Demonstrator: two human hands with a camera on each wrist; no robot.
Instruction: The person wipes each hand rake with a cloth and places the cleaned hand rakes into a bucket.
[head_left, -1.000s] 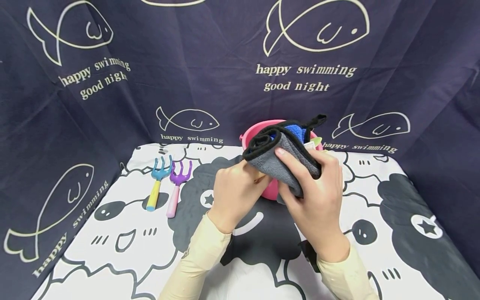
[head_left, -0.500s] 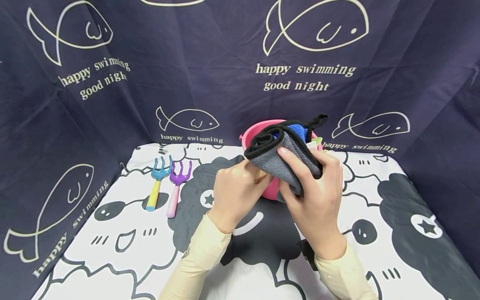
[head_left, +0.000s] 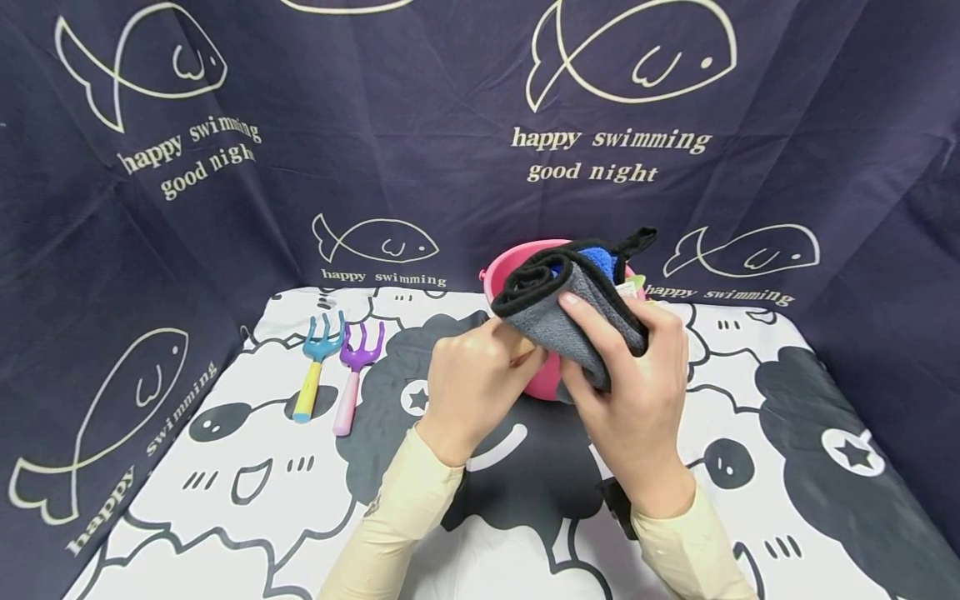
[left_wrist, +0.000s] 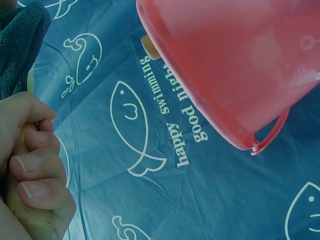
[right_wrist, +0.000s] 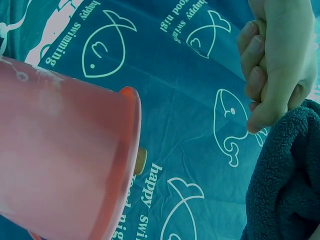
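Note:
In front of the pink bucket (head_left: 542, 385), both hands are raised close together. My left hand (head_left: 472, 387) grips a light wooden handle (left_wrist: 32, 222), its fingers curled right round it. A folded grey and blue cloth (head_left: 551, 327) with black edging and a black loop is held in my right hand (head_left: 637, 400), thumb beneath and fingers over the top. The cloth lies over whatever the wooden handle leads to, so that end is hidden; I cannot tell the tool's kind. In the right wrist view, the cloth hangs just below the left hand.
Left of the hands lie a blue hand fork (head_left: 318, 367) with a yellow handle and a purple hand fork (head_left: 356, 375) with a pink handle. A wooden stub (right_wrist: 141, 161) sticks out past the bucket's rim. A dark fish-print curtain (head_left: 465, 108) stands behind the table.
The cloth and the right hand have shifted slightly to the right. The left hand keeps its grip in nearly the same place; the forks and bucket have not moved.

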